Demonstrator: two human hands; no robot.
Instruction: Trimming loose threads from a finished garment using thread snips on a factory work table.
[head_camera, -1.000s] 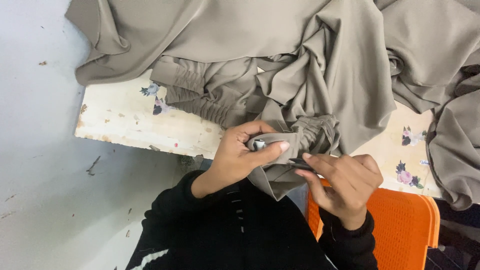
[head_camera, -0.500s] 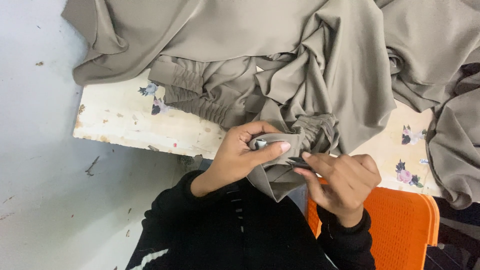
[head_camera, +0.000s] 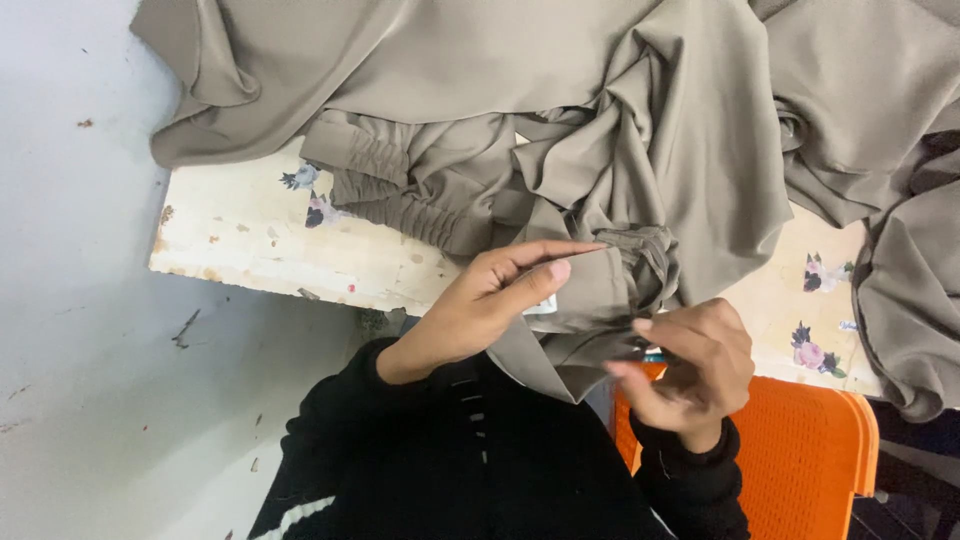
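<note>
1. The left hand (head_camera: 490, 305) has shifted since a second ago: then its fingers were curled over the folded edge of the grey-brown cloth (head_camera: 600, 150); now the forefinger is stretched out flat along the top of the fold and the thumb presses from the near side, so the fold is pinched rather than wrapped.
2. The right hand (head_camera: 690, 365) has dropped slightly and turned; its fingers are half curled, tips touching the lower edge of the same fold. Whether it holds a small tool I cannot tell — something dark shows at the fingertips, too small to read.
3. By my reading, the grip change means the fold is being spread and checked at the gathered cuff (head_camera: 645, 265), just right of the left thumb.
4. A small white tag (head_camera: 543, 304) peeks out under the left thumb, sewn at the fold; only its corner shows.
5. The cloth lies heaped across the far and right parts of the table (head_camera: 250, 250) — a cream top with small flower stickers (head_camera: 808, 350) at the right and others at the left.
6. An orange plastic chair (head_camera: 810, 450) stands near right, under the right wrist.
</note>
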